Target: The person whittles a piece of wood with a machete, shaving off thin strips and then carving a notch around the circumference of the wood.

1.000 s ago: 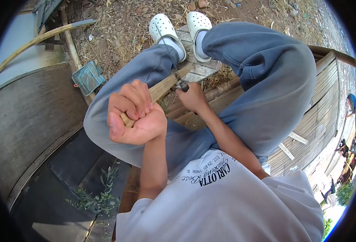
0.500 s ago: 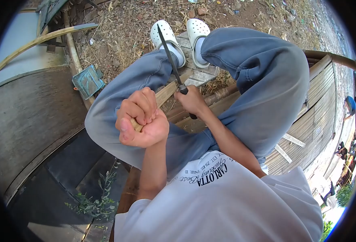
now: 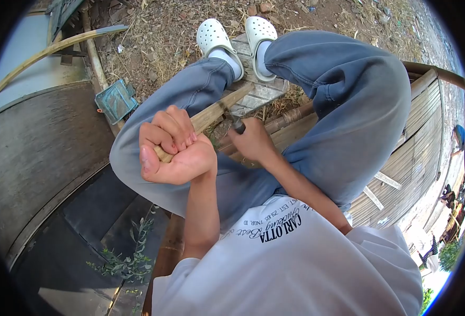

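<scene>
My left hand (image 3: 177, 146) is closed, palm up, around a pale wooden stick (image 3: 211, 115). One end of the stick shows inside the fist, while the flat far part slants up between my knees. In my right hand (image 3: 254, 140) is a black-handled tool (image 3: 238, 126), gripped just to the right of the stick. Its dark blade is foreshortened and blurred against the wood. Earlier it looked long and tapered, but I cannot tell whether it is a knife or a file.
White clogs (image 3: 214, 38) rest by a grey slatted board (image 3: 261, 97). A blue-green plastic tray (image 3: 116, 102) lies left of my knee, below a curved wooden strip (image 3: 53, 50). A bamboo slat panel (image 3: 409, 152) stands right. A leafy plant (image 3: 132, 258) grows lower left.
The tool's blade has swung down from pointing up toward the clogs to lie against the stick. My left hand has shifted slightly left with the stick, and more of the stick shows.
</scene>
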`<state>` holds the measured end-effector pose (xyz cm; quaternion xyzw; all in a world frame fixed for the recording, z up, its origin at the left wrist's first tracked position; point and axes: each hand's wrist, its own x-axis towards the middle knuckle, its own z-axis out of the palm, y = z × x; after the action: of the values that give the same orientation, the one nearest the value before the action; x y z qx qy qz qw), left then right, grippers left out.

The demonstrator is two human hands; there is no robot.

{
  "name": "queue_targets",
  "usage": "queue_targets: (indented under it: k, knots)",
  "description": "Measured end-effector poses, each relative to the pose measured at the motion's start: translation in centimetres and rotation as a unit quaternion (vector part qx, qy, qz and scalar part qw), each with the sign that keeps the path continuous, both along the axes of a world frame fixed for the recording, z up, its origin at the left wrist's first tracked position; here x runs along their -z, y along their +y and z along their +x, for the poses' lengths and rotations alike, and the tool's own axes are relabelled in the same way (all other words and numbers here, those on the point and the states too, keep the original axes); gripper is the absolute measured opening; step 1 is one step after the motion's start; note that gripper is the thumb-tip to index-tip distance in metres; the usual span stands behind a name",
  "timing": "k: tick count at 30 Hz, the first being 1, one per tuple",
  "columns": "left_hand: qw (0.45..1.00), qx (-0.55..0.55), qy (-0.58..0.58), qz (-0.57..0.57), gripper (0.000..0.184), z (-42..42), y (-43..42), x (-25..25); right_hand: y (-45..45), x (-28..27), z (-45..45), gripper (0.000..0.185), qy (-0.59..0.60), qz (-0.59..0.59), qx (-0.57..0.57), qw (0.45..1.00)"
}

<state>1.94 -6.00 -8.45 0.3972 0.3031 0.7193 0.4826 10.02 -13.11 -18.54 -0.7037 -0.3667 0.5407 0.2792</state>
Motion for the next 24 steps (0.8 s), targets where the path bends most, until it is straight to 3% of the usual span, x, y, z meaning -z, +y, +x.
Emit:
queue_targets:
  k: [2,6,8,10,14,16,17,20,21,22,24]
  knots:
    - [1.000,0.007,0.000,0.006,0.035,-0.1,0.1,0.1,-0.1,2.8,0.3,0.024,-0.030,0.009,0.017,0.999]
    - [0.996,0.086,0.008,0.019,0.035,-0.4,0.5,0.2,-0.5,-1.8,0.6,0.025,0.029,0.031,0.025,0.999]
    - [0.976,0.205,0.013,0.064,0.035,-0.9,0.7,0.3,-0.6,-2.2,0.8,0.025,0.062,0.039,0.002,0.997]
    - [0.979,0.200,0.014,0.049,0.035,-1.7,1.0,0.5,-0.1,1.3,0.9,0.024,0.026,-0.049,0.002,0.998]
    - [0.984,0.173,0.010,0.032,0.036,-1.7,1.1,0.1,0.3,4.7,0.4,0.024,-0.074,0.002,0.044,0.996]
    - [0.988,0.152,-0.008,0.032,0.038,-1.1,1.1,0.0,0.4,-1.4,0.9,0.023,0.058,0.002,0.024,0.998]
    - [0.991,0.129,-0.024,0.024,0.039,-1.0,1.0,0.0,0.2,-2.6,0.5,0.024,0.054,0.019,-0.014,0.998]
    - [0.993,0.102,-0.050,0.019,0.040,-1.0,1.0,0.1,0.0,-0.8,-0.1,0.024,0.077,0.033,0.030,0.996]
    - [0.993,0.103,-0.048,0.020,0.040,-1.3,1.5,0.0,0.6,0.5,-0.1,0.024,0.004,-0.008,0.019,1.000]
    - [0.996,0.082,-0.041,0.013,0.040,-1.7,1.7,0.0,0.8,1.6,-0.1,0.024,0.006,-0.006,0.021,1.000]
    - [0.997,0.065,-0.034,0.006,0.040,-2.0,2.2,-0.2,1.1,2.2,0.0,0.024,0.115,-0.138,0.111,0.978]
